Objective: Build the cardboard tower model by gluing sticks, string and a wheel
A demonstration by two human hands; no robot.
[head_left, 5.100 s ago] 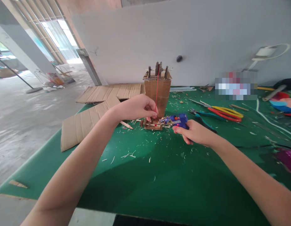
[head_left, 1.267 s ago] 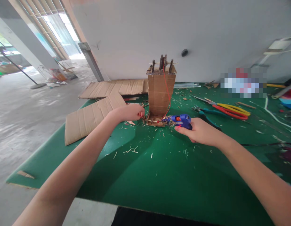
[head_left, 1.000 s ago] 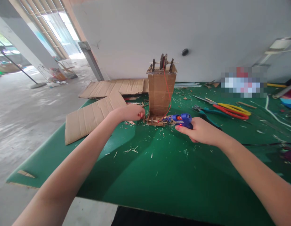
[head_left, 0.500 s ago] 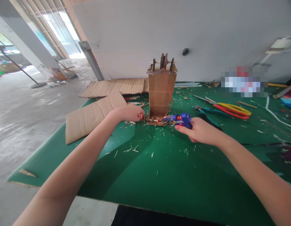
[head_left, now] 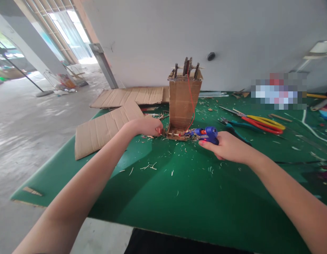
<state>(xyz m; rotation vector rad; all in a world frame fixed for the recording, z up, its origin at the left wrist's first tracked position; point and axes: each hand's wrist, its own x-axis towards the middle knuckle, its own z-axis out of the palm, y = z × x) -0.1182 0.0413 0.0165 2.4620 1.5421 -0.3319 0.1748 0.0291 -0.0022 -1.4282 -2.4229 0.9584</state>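
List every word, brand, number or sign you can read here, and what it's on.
Readable text: none.
Glue gun: pale marks on its side, too small and blurred to read.
Pixelated patch at the right: any print there is masked.
Cardboard tower: no legible lettering on the face in view.

We looked through one camera worn on the head, in front of the box [head_left: 182, 102] and above it. We faced forward and down, fairly near, with the box around mid-view, the wall [head_left: 142, 42] beyond it, the table [head_left: 153, 201] beneath it and the floor [head_left: 55, 118] well to its left.
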